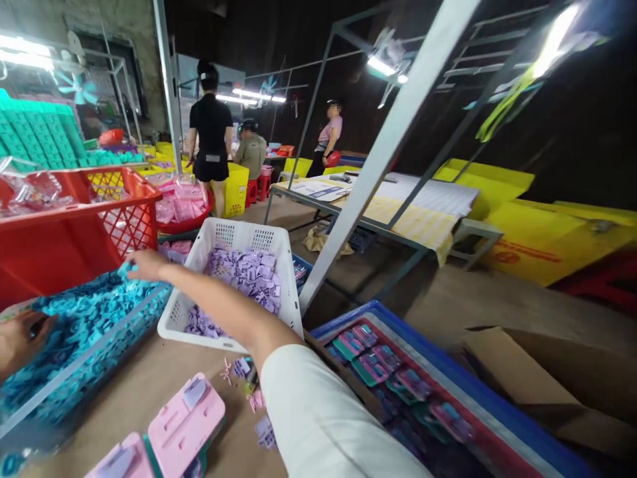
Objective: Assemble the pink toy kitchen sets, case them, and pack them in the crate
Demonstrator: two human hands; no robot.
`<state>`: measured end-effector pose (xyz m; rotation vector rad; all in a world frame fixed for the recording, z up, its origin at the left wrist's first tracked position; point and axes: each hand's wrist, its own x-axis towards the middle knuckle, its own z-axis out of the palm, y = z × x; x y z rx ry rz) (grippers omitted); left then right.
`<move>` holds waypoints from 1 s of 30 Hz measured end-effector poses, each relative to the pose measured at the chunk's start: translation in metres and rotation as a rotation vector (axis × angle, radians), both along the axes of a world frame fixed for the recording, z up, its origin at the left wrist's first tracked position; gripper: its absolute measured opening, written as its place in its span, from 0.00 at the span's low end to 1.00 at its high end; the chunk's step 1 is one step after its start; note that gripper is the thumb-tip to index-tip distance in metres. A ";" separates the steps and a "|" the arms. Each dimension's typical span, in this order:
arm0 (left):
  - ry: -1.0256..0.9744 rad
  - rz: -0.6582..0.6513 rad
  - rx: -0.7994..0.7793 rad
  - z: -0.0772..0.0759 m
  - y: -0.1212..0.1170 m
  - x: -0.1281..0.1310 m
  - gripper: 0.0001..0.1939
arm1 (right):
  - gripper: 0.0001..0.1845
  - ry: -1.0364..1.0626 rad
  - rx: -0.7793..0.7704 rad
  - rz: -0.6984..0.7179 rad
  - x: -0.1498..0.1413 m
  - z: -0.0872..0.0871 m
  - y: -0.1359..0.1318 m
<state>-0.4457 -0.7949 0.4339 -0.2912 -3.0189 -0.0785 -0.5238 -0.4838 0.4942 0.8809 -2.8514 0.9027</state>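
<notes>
My right hand (145, 265) is stretched out over the far end of a clear bin (94, 338) heaped with small blue plastic pieces (112, 299). Its fingers are closed around a blue plastic piece (128, 269). At the left edge, my left hand (24, 342) rests beside the same heap with curled fingers; what they hold is hidden. Under my right forearm is a white basket (293, 292) of small lilac plastic parts (249, 272). Pink plastic cases with lilac clips (186, 425) lie on the brown tabletop nearest me, beside a few loose lilac and pink bits (243, 367).
A red crate (64, 245) with clear bags stands behind the blue pieces. To the right, a blue-rimmed tray (373, 309) holds several pink and teal cases, beside an open cardboard box (527, 378). A slanted metal post (388, 159) rises close by. Several people are farther back.
</notes>
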 end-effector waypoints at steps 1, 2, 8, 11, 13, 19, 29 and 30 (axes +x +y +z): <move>0.066 0.027 0.003 0.002 0.004 0.004 0.22 | 0.07 -0.029 -0.070 -0.028 -0.004 -0.002 0.003; 0.120 0.053 0.010 0.004 0.010 0.009 0.20 | 0.06 -0.058 -0.103 -0.039 -0.007 -0.004 0.006; 0.140 0.054 0.046 0.011 0.035 0.026 0.15 | 0.10 -0.237 -0.226 -0.010 -0.022 -0.029 0.013; 0.142 0.061 0.074 0.009 0.035 0.028 0.16 | 0.11 -0.309 -0.266 0.017 -0.023 -0.036 0.007; 0.126 0.058 0.088 0.009 0.036 0.030 0.16 | 0.10 -0.349 -0.285 0.021 -0.024 -0.038 0.004; 0.074 0.058 0.128 0.014 0.044 0.035 0.15 | 0.04 -0.511 -0.318 0.068 -0.024 -0.046 0.004; 0.056 0.094 0.229 0.005 0.042 0.032 0.13 | 0.10 -0.626 -0.380 0.163 -0.027 -0.045 0.001; 0.058 0.094 0.233 0.004 0.042 0.032 0.13 | 0.10 -0.631 -0.376 0.185 -0.027 -0.045 0.001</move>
